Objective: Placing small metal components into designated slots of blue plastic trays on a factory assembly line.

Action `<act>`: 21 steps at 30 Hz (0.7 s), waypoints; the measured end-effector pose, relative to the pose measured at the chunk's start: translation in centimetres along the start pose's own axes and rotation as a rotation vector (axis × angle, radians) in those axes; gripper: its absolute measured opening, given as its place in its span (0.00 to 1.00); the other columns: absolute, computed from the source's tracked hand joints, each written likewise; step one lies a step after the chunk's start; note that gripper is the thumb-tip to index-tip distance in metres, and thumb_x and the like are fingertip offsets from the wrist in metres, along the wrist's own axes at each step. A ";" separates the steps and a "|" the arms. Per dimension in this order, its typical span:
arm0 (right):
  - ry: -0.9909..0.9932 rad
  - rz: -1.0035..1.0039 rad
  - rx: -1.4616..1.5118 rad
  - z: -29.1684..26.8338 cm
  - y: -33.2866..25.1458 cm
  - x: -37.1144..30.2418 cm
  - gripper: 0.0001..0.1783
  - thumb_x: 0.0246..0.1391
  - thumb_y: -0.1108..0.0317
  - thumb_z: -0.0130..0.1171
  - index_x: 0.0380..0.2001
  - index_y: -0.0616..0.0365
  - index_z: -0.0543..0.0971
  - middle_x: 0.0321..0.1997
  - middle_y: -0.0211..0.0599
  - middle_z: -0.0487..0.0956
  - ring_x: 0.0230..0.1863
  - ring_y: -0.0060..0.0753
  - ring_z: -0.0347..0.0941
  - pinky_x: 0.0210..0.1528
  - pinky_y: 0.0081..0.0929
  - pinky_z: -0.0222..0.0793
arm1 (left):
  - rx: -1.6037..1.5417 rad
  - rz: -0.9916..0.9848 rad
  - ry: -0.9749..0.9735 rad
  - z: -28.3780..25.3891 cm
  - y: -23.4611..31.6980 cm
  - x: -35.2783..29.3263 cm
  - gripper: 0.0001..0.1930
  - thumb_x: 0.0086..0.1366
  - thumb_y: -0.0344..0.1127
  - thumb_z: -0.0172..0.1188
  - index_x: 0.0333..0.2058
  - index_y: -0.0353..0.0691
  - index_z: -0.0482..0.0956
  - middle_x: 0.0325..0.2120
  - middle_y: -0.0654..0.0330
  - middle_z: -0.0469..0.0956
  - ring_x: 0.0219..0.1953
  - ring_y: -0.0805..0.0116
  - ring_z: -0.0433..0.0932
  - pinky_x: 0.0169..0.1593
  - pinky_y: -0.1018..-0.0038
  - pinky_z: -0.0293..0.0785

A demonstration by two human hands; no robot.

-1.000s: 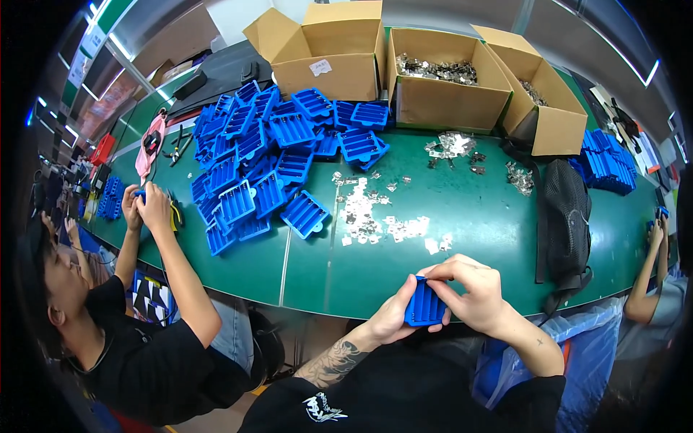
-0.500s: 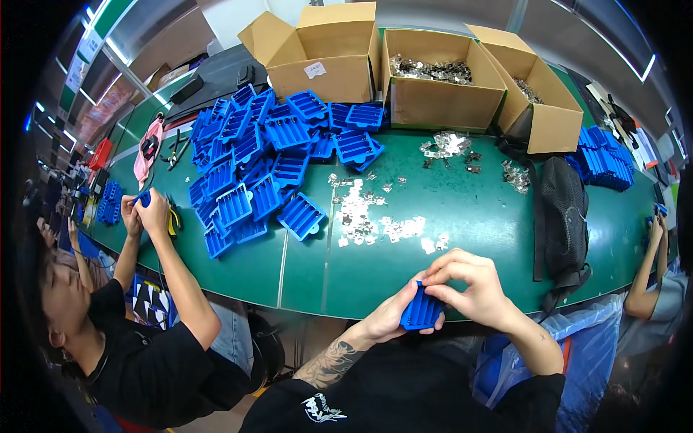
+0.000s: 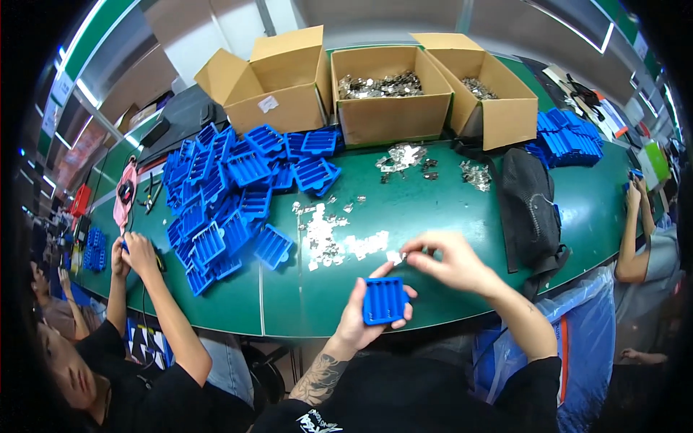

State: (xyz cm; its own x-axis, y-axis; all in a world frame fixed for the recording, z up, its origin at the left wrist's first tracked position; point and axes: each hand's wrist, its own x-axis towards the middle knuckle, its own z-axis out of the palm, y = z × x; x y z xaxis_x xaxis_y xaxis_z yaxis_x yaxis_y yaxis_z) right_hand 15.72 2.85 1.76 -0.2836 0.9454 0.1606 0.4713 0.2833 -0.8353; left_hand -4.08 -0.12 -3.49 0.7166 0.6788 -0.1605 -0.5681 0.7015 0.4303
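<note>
My left hand (image 3: 355,317) holds a blue battery holder (image 3: 384,300), a shallow plastic tray with several long slots, facing up over the near table edge. Small metal bits show at the slots' lower ends. To its upper right, my right hand (image 3: 451,265) hovers low over the table, thumb and forefinger drawn together beside a few small shiny metal plates (image 3: 393,256). Whether a plate sits between those fingertips is too small to tell. More loose metal plates (image 3: 325,238) lie scattered beyond my left hand.
A heap of blue holders (image 3: 224,187) covers the table's left; another stack (image 3: 570,141) stands far right. Cardboard boxes (image 3: 390,119) line the back, two containing metal parts. A black bag (image 3: 530,202) lies right. A co-worker (image 3: 144,346) sits at left, another person at right.
My right hand has left the holder and moved out to the metal plates on the table. My left hand has turned the holder flatter and shifted left. The whole view has swung.
</note>
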 end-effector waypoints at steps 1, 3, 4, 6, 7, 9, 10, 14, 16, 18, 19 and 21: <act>0.057 0.026 -0.088 -0.9 0.3 0.8 0.09 0.46 0.70 0.58 0.33 0.59 0.79 0.30 0.38 0.79 0.30 0.30 0.75 0.31 0.24 0.69 | -0.073 0.023 0.000 -0.5 0.0 0.1 0.36 0.63 0.64 0.32 0.61 0.46 0.45 0.42 0.44 0.67 0.34 0.57 0.72 0.30 0.70 0.67; 0.249 -0.133 -0.370 -2.5 3.3 2.7 0.07 0.45 0.72 0.57 0.31 0.58 0.78 0.30 0.40 0.78 0.31 0.36 0.74 0.31 0.27 0.69 | -0.084 0.040 0.067 -0.1 0.0 0.3 0.35 0.62 0.66 0.30 0.60 0.48 0.52 0.42 0.44 0.66 0.34 0.56 0.69 0.30 0.69 0.65; 0.332 -0.177 -0.510 -3.4 5.1 3.7 0.08 0.44 0.74 0.58 0.32 0.58 0.77 0.31 0.40 0.77 0.31 0.39 0.74 0.32 0.29 0.69 | -0.079 0.034 0.056 0.0 -0.1 0.4 0.35 0.62 0.66 0.30 0.60 0.48 0.52 0.42 0.44 0.66 0.34 0.56 0.69 0.30 0.69 0.65; 0.371 -0.082 -0.621 -4.6 6.8 5.5 0.10 0.43 0.74 0.58 0.32 0.59 0.76 0.32 0.40 0.76 0.36 0.42 0.72 0.40 0.33 0.67 | -0.083 0.043 0.055 0.1 -0.1 0.3 0.36 0.62 0.66 0.30 0.60 0.48 0.52 0.42 0.45 0.66 0.34 0.56 0.69 0.31 0.69 0.65; 0.369 -0.028 -0.663 -4.9 7.2 6.0 0.10 0.42 0.73 0.59 0.33 0.58 0.76 0.32 0.40 0.75 0.38 0.43 0.71 0.42 0.34 0.66 | -0.090 0.039 0.054 0.0 -0.1 0.3 0.36 0.62 0.66 0.30 0.60 0.48 0.52 0.42 0.45 0.66 0.34 0.56 0.69 0.31 0.69 0.65; 0.360 0.022 -0.741 -4.5 7.2 6.8 0.11 0.42 0.72 0.60 0.33 0.58 0.76 0.33 0.40 0.75 0.39 0.43 0.70 0.43 0.35 0.66 | -0.098 0.043 0.044 -0.2 0.0 0.1 0.36 0.61 0.66 0.30 0.60 0.47 0.52 0.42 0.45 0.66 0.34 0.56 0.69 0.31 0.69 0.65; 0.350 0.078 -0.817 -4.3 7.3 7.1 0.12 0.41 0.70 0.61 0.33 0.57 0.77 0.34 0.40 0.74 0.41 0.44 0.69 0.44 0.35 0.65 | -0.107 0.043 0.037 -0.2 0.0 0.1 0.36 0.61 0.67 0.30 0.60 0.47 0.51 0.42 0.45 0.66 0.34 0.56 0.69 0.31 0.69 0.65; 0.384 0.097 -0.817 -3.0 7.7 7.3 0.11 0.41 0.67 0.63 0.30 0.58 0.78 0.31 0.40 0.72 0.42 0.43 0.68 0.43 0.34 0.65 | -0.109 0.032 0.020 -0.4 0.0 -0.1 0.37 0.61 0.67 0.31 0.60 0.48 0.50 0.42 0.45 0.66 0.34 0.56 0.69 0.32 0.69 0.65; 0.400 0.102 -0.809 -2.6 7.7 7.2 0.10 0.41 0.67 0.63 0.29 0.59 0.78 0.29 0.41 0.71 0.40 0.44 0.69 0.42 0.34 0.66 | -0.109 0.037 0.017 -0.5 0.1 -0.1 0.37 0.61 0.67 0.32 0.60 0.48 0.50 0.43 0.45 0.66 0.35 0.56 0.68 0.32 0.69 0.65; 0.442 0.121 -0.763 -2.5 8.0 6.9 0.10 0.42 0.67 0.63 0.29 0.59 0.78 0.29 0.42 0.71 0.36 0.44 0.70 0.40 0.35 0.67 | -0.107 0.036 0.008 -0.4 0.0 -0.1 0.37 0.61 0.67 0.32 0.60 0.48 0.50 0.43 0.45 0.66 0.35 0.56 0.68 0.32 0.69 0.65; 0.443 0.122 -0.765 -2.6 8.0 6.6 0.10 0.42 0.67 0.63 0.29 0.59 0.78 0.29 0.42 0.71 0.36 0.44 0.70 0.40 0.35 0.67 | -0.104 0.036 -0.002 -0.4 0.0 0.0 0.37 0.61 0.67 0.32 0.60 0.47 0.50 0.43 0.45 0.66 0.35 0.56 0.68 0.32 0.69 0.65; 0.425 0.116 -0.707 -2.5 7.8 6.2 0.10 0.43 0.67 0.62 0.28 0.60 0.78 0.28 0.43 0.73 0.33 0.44 0.71 0.38 0.35 0.68 | -0.104 0.039 -0.009 -0.5 0.0 -0.1 0.37 0.61 0.67 0.32 0.60 0.47 0.50 0.43 0.45 0.65 0.35 0.56 0.69 0.32 0.69 0.65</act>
State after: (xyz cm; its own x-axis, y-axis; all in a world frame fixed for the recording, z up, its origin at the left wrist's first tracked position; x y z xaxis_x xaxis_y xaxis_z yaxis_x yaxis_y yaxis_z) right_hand 19.73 11.35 -2.43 0.0714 0.9150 0.3971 0.9318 0.0809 -0.3539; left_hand -4.31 -0.06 -3.93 0.6963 0.7045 -0.1372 -0.6342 0.6935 0.3418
